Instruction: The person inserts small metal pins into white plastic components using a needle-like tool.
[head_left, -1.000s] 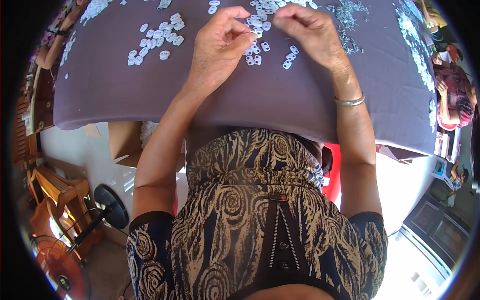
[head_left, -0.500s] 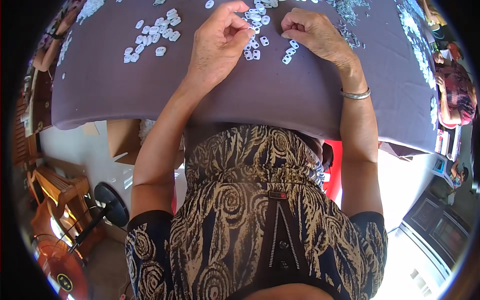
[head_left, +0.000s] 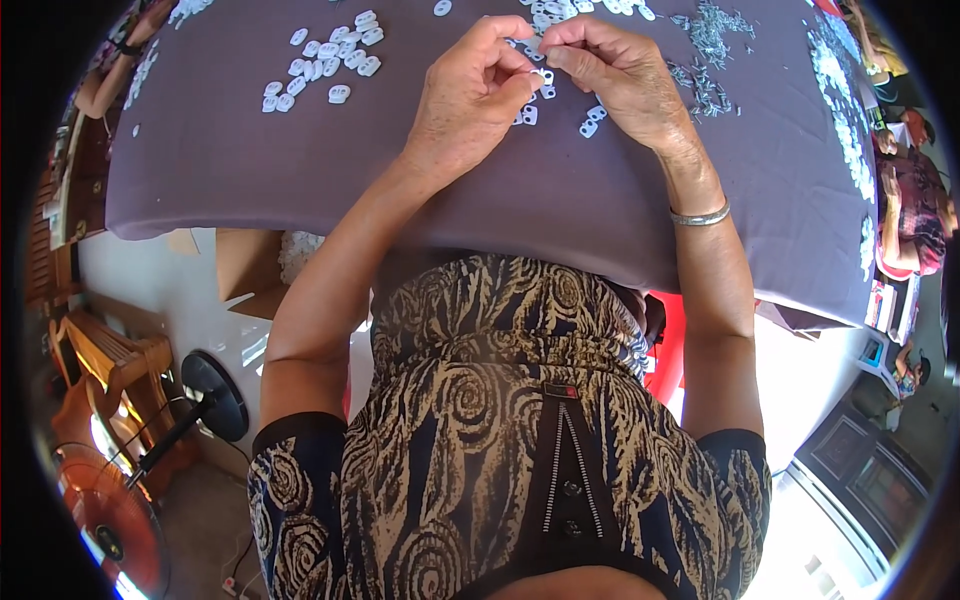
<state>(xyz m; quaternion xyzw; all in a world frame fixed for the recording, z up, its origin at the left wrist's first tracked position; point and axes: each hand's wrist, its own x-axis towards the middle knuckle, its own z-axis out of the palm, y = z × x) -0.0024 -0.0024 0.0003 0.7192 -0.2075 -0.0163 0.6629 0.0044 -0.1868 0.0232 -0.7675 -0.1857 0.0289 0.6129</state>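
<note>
My left hand [head_left: 470, 105] pinches a small white plastic piece [head_left: 543, 76] between thumb and index finger. Close by on its right, my right hand [head_left: 625, 85] has thumb and forefinger pressed together; what lies in that pinch, if anything, is too small to make out. The fingertips of both hands almost meet over the table. Beneath and behind them lie loose white pieces with holes [head_left: 530, 115], partly hidden by the fingers. A few more white pieces [head_left: 592, 122] rest just below my right hand.
A grey-purple cloth [head_left: 330, 190] covers the table. White oval pieces [head_left: 340, 50] are scattered at left, and thin grey metal bits [head_left: 712, 60] are heaped at right. White pieces line the right edge. Another person's arm [head_left: 100, 85] shows at far left; a black fan [head_left: 215, 395] stands below.
My right hand has moved left toward my left hand, and my left hand has shifted slightly right. The gap between them has narrowed. The view has shifted a little too.
</note>
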